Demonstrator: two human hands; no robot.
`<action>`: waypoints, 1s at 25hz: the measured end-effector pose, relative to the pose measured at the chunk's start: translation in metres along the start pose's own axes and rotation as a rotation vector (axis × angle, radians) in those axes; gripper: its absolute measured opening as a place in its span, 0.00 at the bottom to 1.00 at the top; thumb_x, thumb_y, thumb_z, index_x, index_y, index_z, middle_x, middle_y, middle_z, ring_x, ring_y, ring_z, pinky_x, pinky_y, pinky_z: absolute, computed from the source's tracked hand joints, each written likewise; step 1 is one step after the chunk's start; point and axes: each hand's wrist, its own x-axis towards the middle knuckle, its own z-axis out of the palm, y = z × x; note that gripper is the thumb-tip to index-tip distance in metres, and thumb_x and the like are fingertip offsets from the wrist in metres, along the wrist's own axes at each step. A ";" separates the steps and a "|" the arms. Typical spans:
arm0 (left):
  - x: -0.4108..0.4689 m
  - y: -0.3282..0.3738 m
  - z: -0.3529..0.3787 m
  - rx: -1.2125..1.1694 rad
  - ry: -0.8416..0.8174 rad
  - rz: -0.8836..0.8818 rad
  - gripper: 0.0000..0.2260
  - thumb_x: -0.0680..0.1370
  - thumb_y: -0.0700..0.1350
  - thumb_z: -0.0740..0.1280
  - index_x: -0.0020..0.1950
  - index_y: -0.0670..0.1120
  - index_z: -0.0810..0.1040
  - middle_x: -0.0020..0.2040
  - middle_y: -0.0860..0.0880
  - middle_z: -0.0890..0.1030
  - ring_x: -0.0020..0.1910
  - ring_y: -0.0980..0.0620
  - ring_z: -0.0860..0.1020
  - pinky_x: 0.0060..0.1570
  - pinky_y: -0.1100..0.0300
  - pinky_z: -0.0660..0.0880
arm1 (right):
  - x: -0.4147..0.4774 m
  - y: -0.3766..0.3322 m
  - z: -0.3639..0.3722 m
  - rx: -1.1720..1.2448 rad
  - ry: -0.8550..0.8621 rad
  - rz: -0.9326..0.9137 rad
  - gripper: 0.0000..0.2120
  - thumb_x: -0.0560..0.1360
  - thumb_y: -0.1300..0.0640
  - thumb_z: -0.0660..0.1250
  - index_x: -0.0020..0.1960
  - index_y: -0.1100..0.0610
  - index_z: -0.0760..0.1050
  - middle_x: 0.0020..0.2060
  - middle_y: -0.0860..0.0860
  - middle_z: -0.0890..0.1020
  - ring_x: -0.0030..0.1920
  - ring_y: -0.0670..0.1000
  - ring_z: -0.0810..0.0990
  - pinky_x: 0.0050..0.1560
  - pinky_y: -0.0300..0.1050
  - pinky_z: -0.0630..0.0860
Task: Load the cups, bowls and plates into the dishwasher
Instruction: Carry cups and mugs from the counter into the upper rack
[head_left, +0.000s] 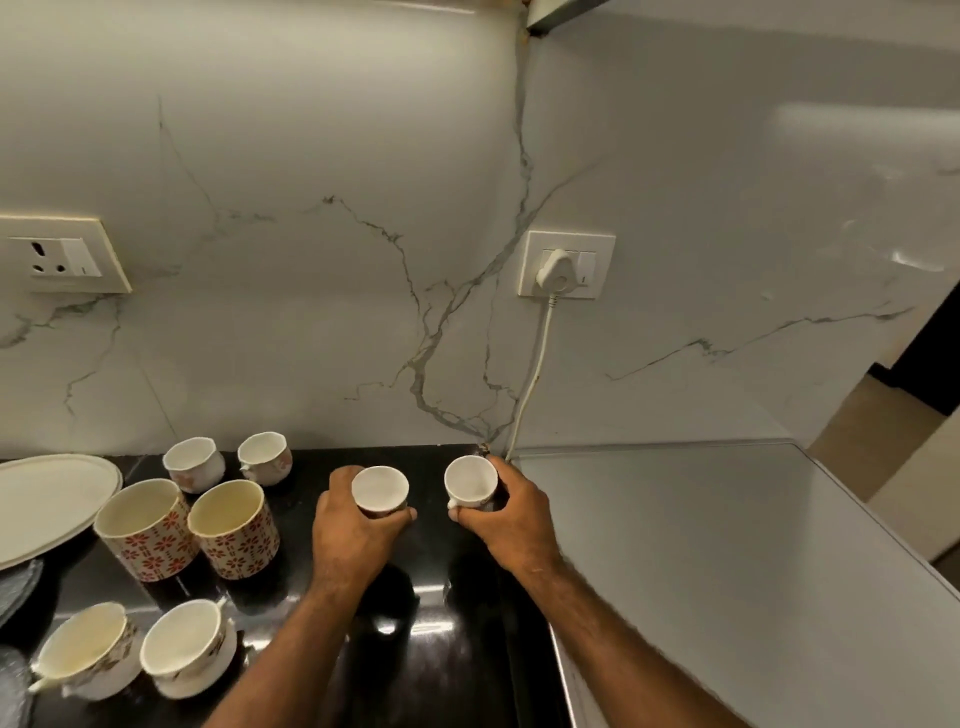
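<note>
My left hand (358, 525) wraps one small cup (380, 489), right hand (511, 512) grips another (470, 480); lift both level, w/o clinking.

Two small white cups sit upright and empty near the middle of the black counter: one (380, 489) wrapped by the left hand (353, 530), the other (470, 481) just at its 3 o'clock, gripped by the right hand (511, 514), its handle pointing toward 7 o'clock. At 9 o'clock stand two tall mugs with red flower patterns (148, 527) (235, 527), touching. Behind them, toward 11 o'clock, are two small white cups (195, 464) (265, 457). At 7 o'clock two wider white cups (88, 649) (184, 647) tilt slightly. A white oval plate (47, 501) lies at the far 9 o'clock edge.
</note>
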 end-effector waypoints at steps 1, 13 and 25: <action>-0.021 0.009 -0.003 -0.036 -0.016 -0.002 0.35 0.64 0.48 0.85 0.64 0.52 0.70 0.58 0.48 0.77 0.55 0.49 0.76 0.50 0.57 0.72 | -0.015 -0.001 -0.015 0.002 0.003 -0.010 0.32 0.64 0.44 0.82 0.65 0.45 0.75 0.53 0.36 0.80 0.54 0.39 0.79 0.51 0.28 0.74; -0.383 0.099 0.043 -0.359 -0.233 -0.059 0.37 0.60 0.44 0.87 0.61 0.49 0.70 0.50 0.49 0.82 0.46 0.56 0.82 0.44 0.63 0.77 | -0.277 0.039 -0.261 0.190 -0.041 0.000 0.31 0.67 0.49 0.81 0.66 0.44 0.72 0.57 0.40 0.80 0.58 0.42 0.79 0.59 0.32 0.75; -0.568 0.056 0.151 -0.230 -0.486 -0.057 0.34 0.59 0.55 0.83 0.60 0.57 0.70 0.52 0.56 0.80 0.49 0.58 0.81 0.50 0.51 0.81 | -0.486 0.206 -0.375 0.158 -0.014 0.424 0.36 0.69 0.59 0.76 0.74 0.46 0.67 0.61 0.48 0.81 0.59 0.47 0.81 0.59 0.43 0.79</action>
